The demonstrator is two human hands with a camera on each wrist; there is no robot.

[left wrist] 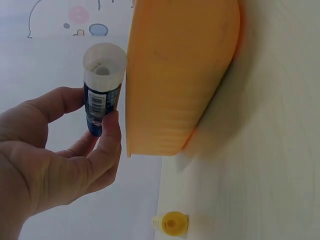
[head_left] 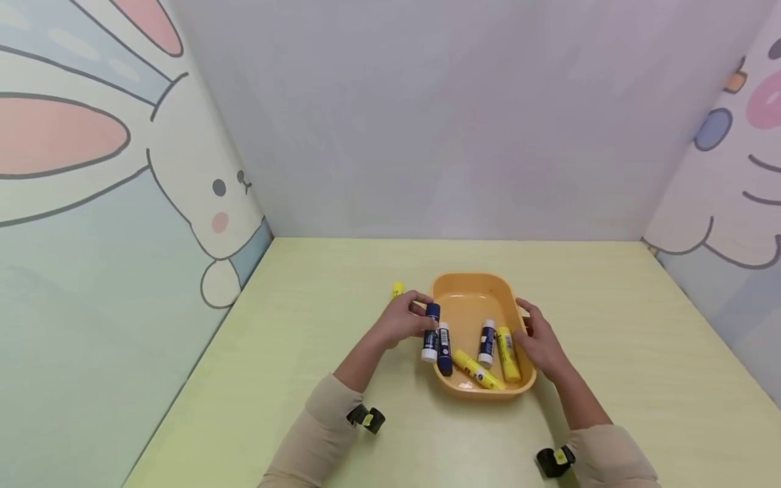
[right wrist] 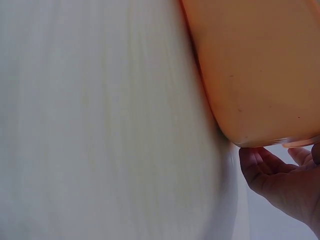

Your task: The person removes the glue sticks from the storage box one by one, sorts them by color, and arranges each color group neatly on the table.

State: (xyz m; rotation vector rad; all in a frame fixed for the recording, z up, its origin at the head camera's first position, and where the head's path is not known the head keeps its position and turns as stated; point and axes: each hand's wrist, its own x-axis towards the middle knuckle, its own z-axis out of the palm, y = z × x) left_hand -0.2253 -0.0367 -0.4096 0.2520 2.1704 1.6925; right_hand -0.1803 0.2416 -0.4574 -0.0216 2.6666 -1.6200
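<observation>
Between thumb and fingers my left hand (head_left: 403, 320) pinches a dark blue glue stick (head_left: 430, 347), its white end toward me, at the left rim of an orange tray (head_left: 468, 305). The left wrist view shows this blue stick (left wrist: 98, 102) beside the tray's outer wall (left wrist: 175, 75). Inside the tray lie a second blue glue stick (head_left: 444, 356) near the left wall, a third blue one (head_left: 487, 342), a slanted yellow glue stick (head_left: 478, 371) and another yellow one (head_left: 508, 356). My right hand (head_left: 542, 342) grips the tray's right side, thumb at the rim and fingers outside.
Beyond my left hand, a yellow glue stick (head_left: 398, 289) is on the pale table (head_left: 305, 305), partly hidden. A grey wall (head_left: 427, 122) closes the back, and panels with cartoon drawings (head_left: 201, 169) flank the table.
</observation>
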